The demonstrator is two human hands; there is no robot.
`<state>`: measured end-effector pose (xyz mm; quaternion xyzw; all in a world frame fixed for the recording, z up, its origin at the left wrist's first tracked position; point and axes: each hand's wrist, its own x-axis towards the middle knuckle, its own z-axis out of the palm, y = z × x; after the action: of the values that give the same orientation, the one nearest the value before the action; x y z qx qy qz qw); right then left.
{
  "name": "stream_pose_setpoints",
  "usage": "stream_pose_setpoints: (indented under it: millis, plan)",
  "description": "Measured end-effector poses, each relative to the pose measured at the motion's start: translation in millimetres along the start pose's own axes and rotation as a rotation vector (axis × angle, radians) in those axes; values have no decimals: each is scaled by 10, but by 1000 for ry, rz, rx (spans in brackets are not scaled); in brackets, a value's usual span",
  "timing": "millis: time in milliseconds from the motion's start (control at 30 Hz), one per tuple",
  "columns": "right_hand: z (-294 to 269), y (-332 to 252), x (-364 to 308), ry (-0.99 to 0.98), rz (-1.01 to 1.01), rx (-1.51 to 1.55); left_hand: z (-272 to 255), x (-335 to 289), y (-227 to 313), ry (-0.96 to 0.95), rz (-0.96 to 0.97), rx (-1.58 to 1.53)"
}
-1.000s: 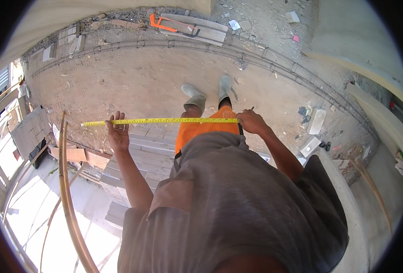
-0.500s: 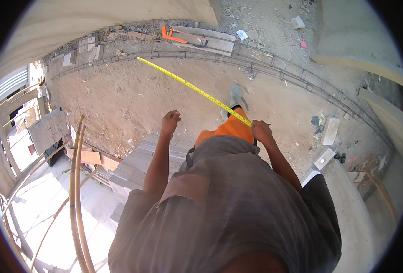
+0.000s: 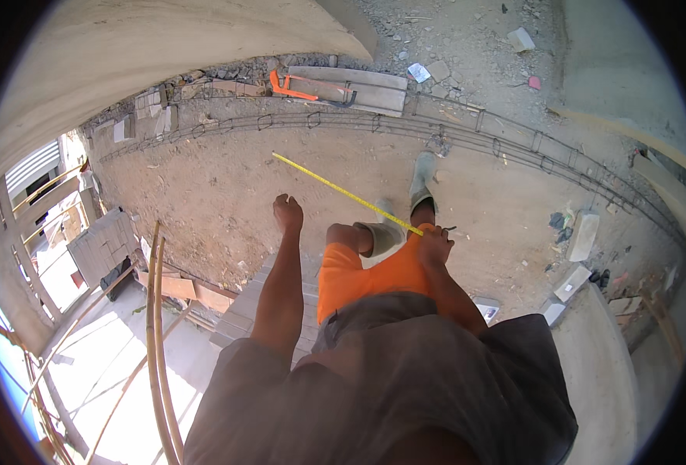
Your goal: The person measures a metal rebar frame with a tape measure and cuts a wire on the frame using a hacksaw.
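My right hand [image 3: 436, 248] is closed around a tape measure; its case is hidden in the hand. The yellow blade [image 3: 343, 194] sticks out stiffly to the upper left, its free end above the dirt. A small dark tip [image 3: 451, 229] pokes out on the right side of this hand; I cannot tell what it belongs to. My left hand [image 3: 287, 213] hangs out to the left with curled fingers and no object showing in it. It is apart from the blade. Below are my orange shorts [image 3: 374, 271] and grey-green boots [image 3: 422, 174], one ahead of the other.
A long rebar cage [image 3: 312, 120] lies across the dirt ahead. Beyond it, an orange-framed hacksaw [image 3: 292, 87] rests by a grey plank [image 3: 374, 85]. Stacked grey blocks [image 3: 261, 298] stand at my left, near bamboo poles [image 3: 157, 333]. Pale blocks [image 3: 584, 236] lie at right.
I have stepped forward, one boot now nearer the rebar cage. The tape blade has swung down and nearer to me, and less of it shows. My left hand's fingers have curled in.
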<state>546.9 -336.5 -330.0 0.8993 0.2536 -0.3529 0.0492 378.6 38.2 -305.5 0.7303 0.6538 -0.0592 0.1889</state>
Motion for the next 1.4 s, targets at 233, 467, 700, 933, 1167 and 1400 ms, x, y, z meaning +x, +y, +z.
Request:
stream_pose_setpoints:
  millis: [233,467,700,933,1167,1400]
  plan:
    - [357,-117,358,161,-115,107,881,1339,1079,-291,282,107]
    - [289,-412,524,241,-1,249,3223,2621,1825,-506,548,231]
    - [336,-558,529,280,71,375,4740,3792,1400,-664,587,221]
    - [318,-691,533,213,115,360,4676,3741,1492,-663,564,264]
    - [305,-379,572,272,7,316,3050,3210,1536,-75,710,399]
    - [177,218,557,182,-115,274,373,2954,1433,134,120,-616]
